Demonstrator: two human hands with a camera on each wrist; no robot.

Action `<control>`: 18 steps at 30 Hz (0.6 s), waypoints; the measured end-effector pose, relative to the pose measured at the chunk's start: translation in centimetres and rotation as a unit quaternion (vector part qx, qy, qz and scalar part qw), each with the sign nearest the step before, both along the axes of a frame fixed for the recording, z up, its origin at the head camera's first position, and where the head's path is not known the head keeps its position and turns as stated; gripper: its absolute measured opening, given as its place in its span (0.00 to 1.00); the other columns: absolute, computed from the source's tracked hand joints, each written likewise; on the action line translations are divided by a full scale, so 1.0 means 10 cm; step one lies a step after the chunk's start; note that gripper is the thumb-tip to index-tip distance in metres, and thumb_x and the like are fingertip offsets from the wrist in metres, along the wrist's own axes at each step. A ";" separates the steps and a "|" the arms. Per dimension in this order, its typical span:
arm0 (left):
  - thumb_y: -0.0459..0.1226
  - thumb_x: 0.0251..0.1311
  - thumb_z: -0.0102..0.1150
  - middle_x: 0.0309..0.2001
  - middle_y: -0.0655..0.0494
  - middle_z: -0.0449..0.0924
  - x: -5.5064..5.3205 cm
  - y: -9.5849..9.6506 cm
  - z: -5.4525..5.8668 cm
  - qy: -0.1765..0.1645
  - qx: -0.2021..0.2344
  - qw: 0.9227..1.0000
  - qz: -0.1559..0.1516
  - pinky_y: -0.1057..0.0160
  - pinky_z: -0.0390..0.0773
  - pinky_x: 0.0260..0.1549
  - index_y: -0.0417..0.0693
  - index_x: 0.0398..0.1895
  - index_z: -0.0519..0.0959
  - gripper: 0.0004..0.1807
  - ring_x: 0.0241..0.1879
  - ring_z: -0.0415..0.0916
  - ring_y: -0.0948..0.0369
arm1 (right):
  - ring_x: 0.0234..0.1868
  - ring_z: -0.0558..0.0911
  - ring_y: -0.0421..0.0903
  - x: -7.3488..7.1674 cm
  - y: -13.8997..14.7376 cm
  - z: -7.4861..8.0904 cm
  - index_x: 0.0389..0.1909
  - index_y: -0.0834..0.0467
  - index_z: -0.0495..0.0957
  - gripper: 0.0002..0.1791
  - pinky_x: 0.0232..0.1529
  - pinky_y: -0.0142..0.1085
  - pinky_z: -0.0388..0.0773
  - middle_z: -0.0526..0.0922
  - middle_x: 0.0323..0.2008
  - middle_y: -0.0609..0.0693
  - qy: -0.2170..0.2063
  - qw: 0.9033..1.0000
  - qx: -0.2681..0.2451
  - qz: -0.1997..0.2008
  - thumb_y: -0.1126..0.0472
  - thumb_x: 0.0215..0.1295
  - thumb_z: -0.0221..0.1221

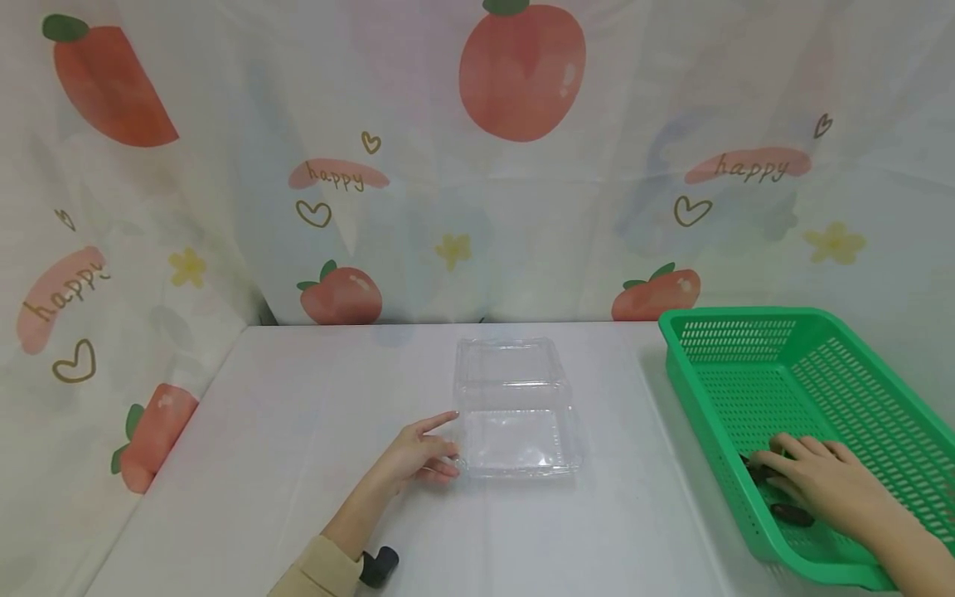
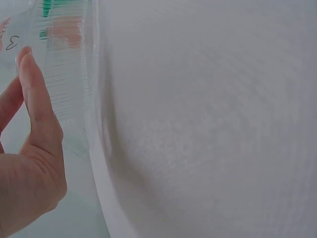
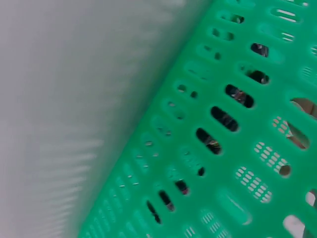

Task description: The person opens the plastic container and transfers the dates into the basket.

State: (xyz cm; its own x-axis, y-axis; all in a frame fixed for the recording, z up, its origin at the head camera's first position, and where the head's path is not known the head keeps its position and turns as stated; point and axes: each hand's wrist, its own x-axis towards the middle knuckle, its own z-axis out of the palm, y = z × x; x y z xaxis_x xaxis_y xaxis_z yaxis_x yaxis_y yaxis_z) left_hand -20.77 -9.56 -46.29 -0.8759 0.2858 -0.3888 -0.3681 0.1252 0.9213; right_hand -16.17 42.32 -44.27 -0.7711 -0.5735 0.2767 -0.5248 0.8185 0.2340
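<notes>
A clear plastic clamshell box (image 1: 515, 439) lies unfolded on the table, its lid (image 1: 511, 362) away from me. Beside its left edge is my left hand (image 1: 418, 454), fingers extended, fingertips at the box's side. The left wrist view shows these fingers (image 2: 39, 94) against the ribbed clear wall (image 2: 64, 84). Inside the green basket (image 1: 776, 551), my right hand (image 1: 828, 489) has bent fingers and pinches a small dark brown object (image 1: 755, 471), partly hidden by them. Another dark brown, elongated piece (image 1: 792, 515) lies just below that hand.
The basket's slotted wall (image 3: 198, 163) fills much of the right wrist view, with dark shapes showing through its slots. A white table (image 1: 298, 464) carries everything. Behind and to the left hangs a fruit-printed cloth (image 1: 522, 232).
</notes>
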 end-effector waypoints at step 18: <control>0.34 0.57 0.57 0.39 0.41 0.79 -0.06 0.01 -0.05 0.002 -0.005 1.000 0.004 0.64 0.82 0.24 0.50 0.66 0.62 0.32 0.22 0.81 0.59 | 0.34 0.73 0.59 0.01 -0.57 0.60 0.50 0.51 0.70 0.20 0.30 0.58 0.67 0.72 0.42 0.58 0.002 0.987 -0.120 -0.106 0.45 0.63 0.53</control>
State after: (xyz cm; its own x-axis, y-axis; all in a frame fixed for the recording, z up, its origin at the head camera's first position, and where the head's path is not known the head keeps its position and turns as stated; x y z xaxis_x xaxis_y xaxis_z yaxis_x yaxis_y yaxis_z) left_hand -21.36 -9.49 -46.77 -0.8798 0.2740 -0.3885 -0.3660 0.1309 0.9213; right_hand -16.03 36.61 -38.31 -0.8649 -0.3174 0.3890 -0.3356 0.9418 0.0223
